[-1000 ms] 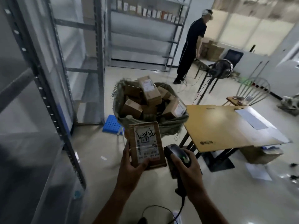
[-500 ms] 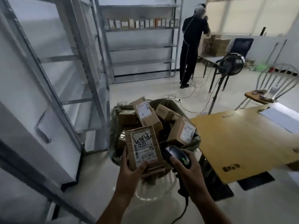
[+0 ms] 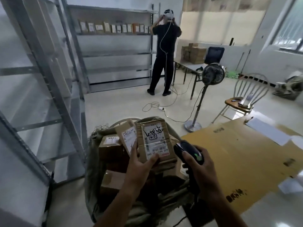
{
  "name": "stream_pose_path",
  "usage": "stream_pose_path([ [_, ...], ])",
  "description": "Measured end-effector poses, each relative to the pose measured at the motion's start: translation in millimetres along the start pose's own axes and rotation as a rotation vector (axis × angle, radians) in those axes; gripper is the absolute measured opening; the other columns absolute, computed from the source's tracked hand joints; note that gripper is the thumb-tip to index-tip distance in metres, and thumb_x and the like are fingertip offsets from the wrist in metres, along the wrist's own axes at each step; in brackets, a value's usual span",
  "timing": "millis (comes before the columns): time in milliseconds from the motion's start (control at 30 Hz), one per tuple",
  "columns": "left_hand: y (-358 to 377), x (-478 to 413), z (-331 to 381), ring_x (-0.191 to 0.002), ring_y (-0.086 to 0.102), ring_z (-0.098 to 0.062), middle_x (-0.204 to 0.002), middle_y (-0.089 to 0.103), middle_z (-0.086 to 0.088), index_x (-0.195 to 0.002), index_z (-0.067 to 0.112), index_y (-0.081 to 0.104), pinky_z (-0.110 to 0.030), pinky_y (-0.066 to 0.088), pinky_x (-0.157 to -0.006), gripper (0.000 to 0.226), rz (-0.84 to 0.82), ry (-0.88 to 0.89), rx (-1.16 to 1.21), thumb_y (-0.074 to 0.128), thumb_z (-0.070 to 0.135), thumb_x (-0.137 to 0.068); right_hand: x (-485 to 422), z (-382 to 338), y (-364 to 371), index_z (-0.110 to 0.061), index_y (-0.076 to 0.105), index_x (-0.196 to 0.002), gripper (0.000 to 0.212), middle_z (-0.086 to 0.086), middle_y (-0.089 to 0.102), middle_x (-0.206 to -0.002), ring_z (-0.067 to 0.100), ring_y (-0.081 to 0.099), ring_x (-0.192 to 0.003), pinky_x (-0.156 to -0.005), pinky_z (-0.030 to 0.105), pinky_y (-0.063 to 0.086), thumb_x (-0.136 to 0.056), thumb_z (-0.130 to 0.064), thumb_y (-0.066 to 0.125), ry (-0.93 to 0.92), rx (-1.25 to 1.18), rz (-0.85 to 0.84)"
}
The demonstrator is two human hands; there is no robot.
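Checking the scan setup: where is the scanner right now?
In the head view, low and right of centre: the right hand grips the scanner, close beside the parcel that the left hand holds above the sack.

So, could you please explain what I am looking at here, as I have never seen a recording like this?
There is no machine: the one picture comes from a camera worn on a person's head, looking down at their own bare hands. The left hand holds a labelled cardboard parcel; the right hand grips a black barcode scanner close beside its label. Below is a sack full of similar parcels. To the right a table carries a sheet of white paper. Another person stands by the shelves at the back.
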State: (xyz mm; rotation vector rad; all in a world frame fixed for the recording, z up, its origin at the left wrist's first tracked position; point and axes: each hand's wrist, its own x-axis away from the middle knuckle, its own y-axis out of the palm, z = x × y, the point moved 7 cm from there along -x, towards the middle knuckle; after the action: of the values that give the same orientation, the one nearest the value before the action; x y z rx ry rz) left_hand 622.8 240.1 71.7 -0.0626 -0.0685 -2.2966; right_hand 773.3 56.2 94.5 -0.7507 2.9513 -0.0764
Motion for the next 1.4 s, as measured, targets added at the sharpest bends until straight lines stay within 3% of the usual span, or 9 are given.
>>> stream_pose_path([
  [167, 16.1, -67.9, 22.0, -0.118, 0.068, -0.016, -0.138, 0.062, 0.002, -0.156, 0.051, 0.021, -0.048, 0.06, -0.097, 0.114, -0.1, 0.006, 0.011, 0.085, 0.067, -0.063, -45.8, -31.7, 10.6, -0.019, 0.057, -0.125, 0.036, 0.009, 0.069, -0.11, 0.025, 0.074, -0.074, -0.057, 0.025, 0.056, -0.093, -0.025, 0.073, -0.047, 0.064, 0.08],
  [367, 28.2, -119.4, 24.5, -0.122, 0.064, -0.015, -0.142, 0.059, 0.003, -0.159, 0.047, 0.019, -0.045, 0.057, -0.103, 0.101, -0.137, 0.011, -0.02, 0.084, 0.047, -0.082, -88.1, -32.6, 19.3, -0.023, 0.059, -0.12, 0.033, 0.006, 0.068, -0.112, 0.031, 0.073, -0.089, -0.06, 0.025, 0.057, -0.092, -0.029, 0.075, -0.043, 0.074, 0.141],
  [667, 27.0, -178.9, 20.4, -0.121, 0.061, -0.014, -0.142, 0.058, 0.005, -0.158, 0.038, 0.021, -0.041, 0.053, -0.104, 0.089, -0.025, 0.001, -0.3, 0.076, 0.051, -0.089, -164.7, 8.8, 41.7, -0.023, 0.061, -0.119, 0.036, 0.004, 0.071, -0.108, 0.024, 0.073, -0.092, -0.072, 0.042, 0.064, -0.089, -0.033, 0.078, 0.054, 0.048, 0.055],
  [733, 20.1, -182.9, 15.8, -0.129, 0.055, -0.016, -0.153, 0.049, 0.003, -0.159, 0.038, 0.015, -0.045, 0.045, -0.112, 0.093, 0.068, 0.002, -0.463, 0.07, 0.062, -0.088, -178.1, 21.9, 52.7, -0.021, 0.06, -0.12, 0.039, 0.005, 0.07, -0.106, 0.024, 0.073, -0.09, -0.066, 0.033, 0.06, -0.088, -0.034, 0.079, 0.091, 0.05, -0.017],
  [833, 13.1, -182.3, 13.8, -0.154, 0.025, -0.03, -0.17, 0.018, -0.008, -0.161, 0.041, 0.003, -0.058, 0.017, -0.123, 0.094, 0.242, 0.035, -0.8, 0.056, 0.072, -0.089, -195.0, 43.8, 60.1, -0.017, 0.059, -0.121, 0.04, 0.01, 0.07, -0.107, 0.029, 0.073, -0.089, -0.065, 0.032, 0.058, -0.088, -0.032, 0.079, 0.171, -0.008, -0.102],
  [1000, 36.3, -192.0, 1.8, -0.153, 0.021, -0.027, -0.164, 0.026, -0.006, -0.154, 0.039, 0.037, -0.055, 0.017, -0.124, 0.061, 0.194, 0.077, -1.111, 0.037, 0.067, -0.1, -214.2, 70.3, 45.4, -0.019, 0.06, -0.119, 0.038, 0.015, 0.071, -0.106, 0.027, 0.073, -0.077, -0.069, 0.043, 0.056, -0.089, -0.034, 0.078, 0.273, -0.061, -0.138],
  [1133, 39.0, -193.6, -9.5, -0.154, 0.021, -0.023, -0.164, 0.031, -0.002, -0.143, 0.031, 0.055, -0.055, 0.012, -0.126, 0.065, 0.218, 0.009, -1.206, 0.026, 0.07, -0.099, -219.0, 75.0, 35.6, -0.02, 0.061, -0.119, 0.038, 0.012, 0.071, -0.106, 0.021, 0.073, -0.074, -0.07, 0.041, 0.059, -0.088, -0.036, 0.078, 0.289, -0.074, -0.174],
  [1267, 42.2, -184.6, -7.8, -0.152, 0.026, -0.021, -0.163, 0.037, -0.001, -0.146, 0.024, 0.053, -0.052, 0.011, -0.127, 0.063, 0.275, 0.028, -1.14, 0.032, 0.064, -0.103, -216.1, 73.6, 25.8, -0.02, 0.061, -0.12, 0.037, 0.008, 0.069, -0.107, 0.014, 0.073, -0.074, -0.068, 0.032, 0.059, -0.089, -0.034, 0.077, 0.274, -0.088, -0.186],
  [1400, 43.9, -172.2, -8.8, -0.152, 0.026, -0.018, -0.161, 0.039, 0.002, -0.149, 0.028, 0.049, -0.05, 0.01, -0.128, 0.061, 0.258, 0.047, -1.092, 0.034, 0.065, -0.103, -208.1, 69.1, 26.7, -0.021, 0.06, -0.121, 0.038, 0.008, 0.07, -0.108, 0.022, 0.073, -0.082, -0.073, 0.04, 0.06, -0.09, -0.033, 0.076, 0.236, -0.067, -0.248],
])
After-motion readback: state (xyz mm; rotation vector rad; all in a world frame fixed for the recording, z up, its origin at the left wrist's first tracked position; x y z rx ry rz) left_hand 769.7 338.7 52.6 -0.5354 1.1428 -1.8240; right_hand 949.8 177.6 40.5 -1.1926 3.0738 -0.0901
